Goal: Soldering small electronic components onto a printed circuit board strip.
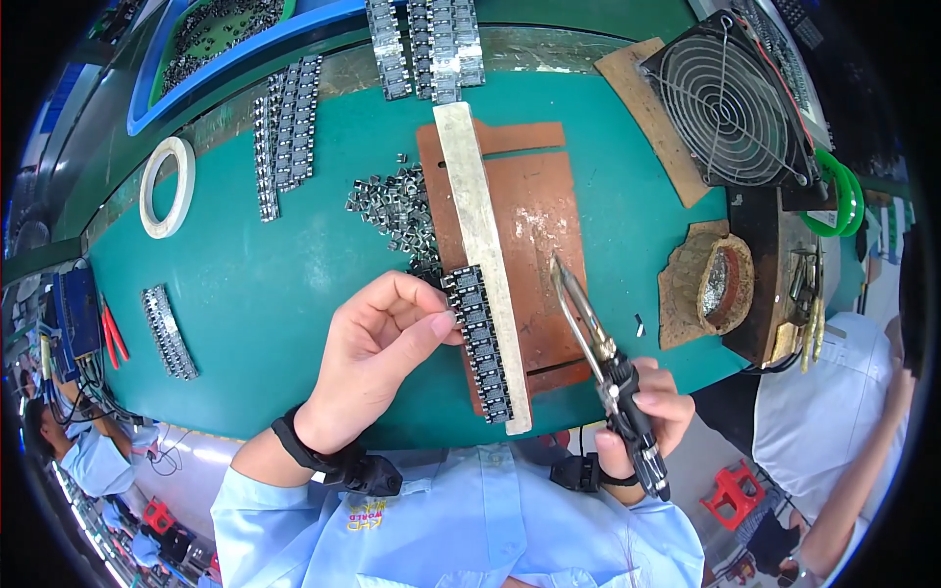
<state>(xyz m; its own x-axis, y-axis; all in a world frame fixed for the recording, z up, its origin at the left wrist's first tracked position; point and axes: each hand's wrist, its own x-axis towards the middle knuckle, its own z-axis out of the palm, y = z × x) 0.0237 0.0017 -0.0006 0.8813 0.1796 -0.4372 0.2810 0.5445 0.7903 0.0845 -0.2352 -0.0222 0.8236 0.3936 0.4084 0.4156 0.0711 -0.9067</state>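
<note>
My left hand (372, 343) is closed in a pinch at the left edge of a black circuit board strip (480, 348). Whatever lies between thumb and fingertips is too small to make out. The strip rests along a pale straight bar (469, 176), which crosses a reddish-brown board (544, 220). A soldering iron (619, 387) with a thin metal tube beside its tip is gripped in my right hand (662, 407). Its tip points up and away over the brown board, right of the bar and apart from the strip. Small metallic components (397, 206) lie heaped beyond my left hand.
More board strips lie at the back (446, 44), back left (294, 122) and left (169, 333). A tape roll (147, 186) is at the left. To the right stand a fan (725, 108) and a brown cup-shaped holder (737, 284). A co-worker (833, 392) is close on the right.
</note>
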